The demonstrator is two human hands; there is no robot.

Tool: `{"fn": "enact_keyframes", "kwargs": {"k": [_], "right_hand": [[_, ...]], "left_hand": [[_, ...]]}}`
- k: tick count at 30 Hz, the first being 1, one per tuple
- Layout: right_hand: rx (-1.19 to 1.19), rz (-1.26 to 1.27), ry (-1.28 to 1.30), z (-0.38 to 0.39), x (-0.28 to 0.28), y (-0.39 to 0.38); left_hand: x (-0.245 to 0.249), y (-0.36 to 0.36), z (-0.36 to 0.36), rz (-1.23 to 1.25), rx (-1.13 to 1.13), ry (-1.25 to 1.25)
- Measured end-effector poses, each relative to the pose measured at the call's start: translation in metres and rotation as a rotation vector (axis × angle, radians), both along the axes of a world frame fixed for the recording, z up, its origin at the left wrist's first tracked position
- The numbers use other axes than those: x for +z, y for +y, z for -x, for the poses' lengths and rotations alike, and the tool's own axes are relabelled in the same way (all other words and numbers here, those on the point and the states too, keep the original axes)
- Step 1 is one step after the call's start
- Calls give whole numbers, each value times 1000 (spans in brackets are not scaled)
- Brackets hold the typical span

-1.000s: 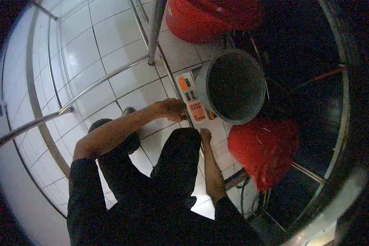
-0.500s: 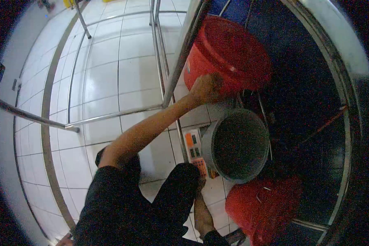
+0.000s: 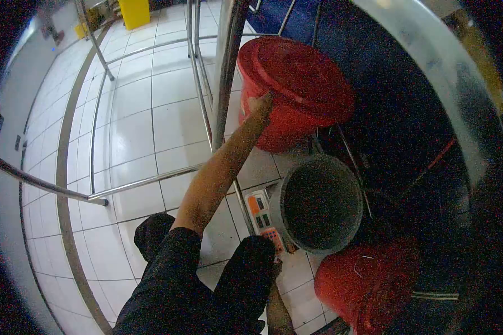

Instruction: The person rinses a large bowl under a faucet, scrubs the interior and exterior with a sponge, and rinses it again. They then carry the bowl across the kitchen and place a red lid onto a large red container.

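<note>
My left hand reaches up to the side of a large red bucket, its fingers closed at the rim of the red lid. The lid sits on the bucket. Low in the view, my right hand is beside the keypad end of a digital scale. It is dark and partly behind my knee, so its fingers cannot be made out. On the scale stands a round grey tub, whose inside is too dark to make out.
A second red item, perhaps a covered bucket or bag, lies at the lower right. Metal frame legs and bars rise beside my left arm. White floor tiles spread to the left, with a yellow container far back. A dark blue wall is at right.
My left hand has shifted along the bucket, leftward and up to the lid's rim. The camera view has turned somewhat. My right hand stays near the scale.
</note>
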State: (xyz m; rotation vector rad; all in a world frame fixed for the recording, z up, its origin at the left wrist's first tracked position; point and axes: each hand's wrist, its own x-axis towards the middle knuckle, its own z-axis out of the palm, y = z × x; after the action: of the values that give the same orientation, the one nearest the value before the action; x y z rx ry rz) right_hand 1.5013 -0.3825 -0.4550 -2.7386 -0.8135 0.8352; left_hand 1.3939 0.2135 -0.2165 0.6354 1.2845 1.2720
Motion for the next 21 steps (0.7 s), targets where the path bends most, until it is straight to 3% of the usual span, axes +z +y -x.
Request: {"fn": "enact_keyframes", "kwargs": {"k": [1,5,7,11,13,14,16,17,19,20,21], "right_hand": [[-4,-1,-4,1,0,1],[6,9,0,3,-4,10],[-10,15,-3,1,-3,10],[-20,40,3,4,-3,12],[-19,40,8,4,-1,12],[-20,39,6,4,-1,13],[-21,40,4,5,-2,10],[-25,41,7,5,-2,8],[-28,44,12,4,-1,6],[-28,44,19,7,0,6],[-32,41,19,8,0,7]], "left_hand": [[11,2,3,190,-7,-27],[41,-24,2,62,32,-177],[61,-35,5,-341,107,-351],[88,-40,9,-503,6,-275],[91,-47,16,-244,78,-297],[74,-44,21,-252,79,-299],[38,-48,29,-435,-30,54],[35,-55,30,-430,-36,56],[33,-69,33,-350,107,954],[25,-68,32,-345,100,957],[20,-65,29,-359,93,568]]}}
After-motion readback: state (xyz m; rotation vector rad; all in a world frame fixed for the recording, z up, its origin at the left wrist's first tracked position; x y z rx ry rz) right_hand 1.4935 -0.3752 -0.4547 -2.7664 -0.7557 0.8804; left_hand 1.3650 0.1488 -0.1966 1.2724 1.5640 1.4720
